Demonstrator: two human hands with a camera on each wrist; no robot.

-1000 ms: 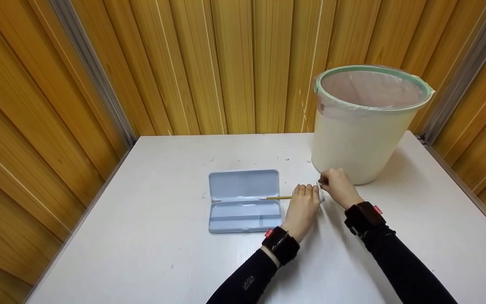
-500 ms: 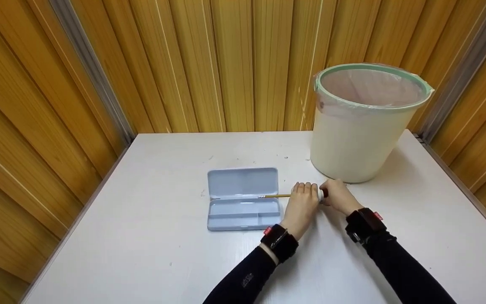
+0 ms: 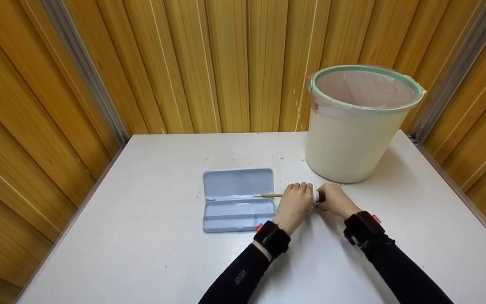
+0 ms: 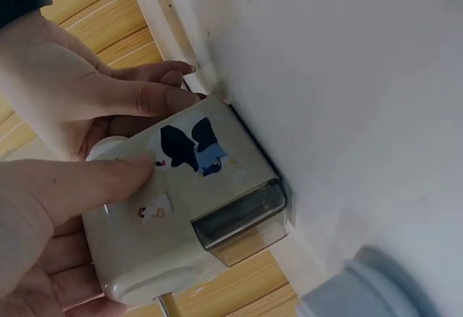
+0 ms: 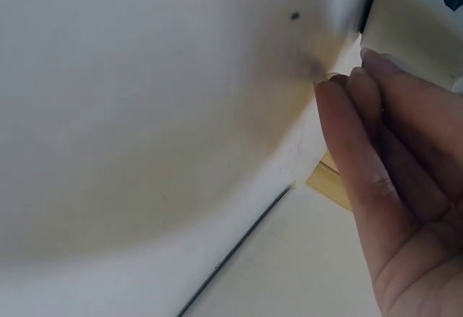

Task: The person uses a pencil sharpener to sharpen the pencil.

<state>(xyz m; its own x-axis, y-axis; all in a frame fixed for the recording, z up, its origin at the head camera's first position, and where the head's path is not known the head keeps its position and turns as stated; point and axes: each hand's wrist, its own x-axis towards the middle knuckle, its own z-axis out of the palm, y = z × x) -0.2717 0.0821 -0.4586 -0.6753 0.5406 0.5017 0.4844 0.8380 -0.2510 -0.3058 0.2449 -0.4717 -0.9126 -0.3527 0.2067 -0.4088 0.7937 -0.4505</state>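
Note:
My left hand (image 3: 296, 203) holds a white pencil sharpener (image 4: 181, 201) with dark blue printed figures and a clear shavings drawer (image 4: 249, 230). Out of its left side sticks a yellow pencil (image 3: 271, 195), eraser end outward, reaching over the pencil case. On the opposite side, the right hand (image 3: 335, 200) pinches the dark crank knob (image 3: 321, 196); the fingers mostly hide it in the right wrist view. Left of both hands lies an open light-blue pencil case (image 3: 238, 183), its lid laid back and its compartments showing.
A tall cream bin (image 3: 348, 143) with a green rim and a clear liner stands at the back right, just beyond the right hand. Small dark crumbs (image 3: 281, 158) dot the white table (image 3: 150, 236). Wood-patterned panels (image 3: 226, 63) enclose the back and sides.
My right hand has swung the crank knob down from the top toward me. The left hand keeps its grip on the sharpener, and the pencil stays in it. The head view has shifted slightly.

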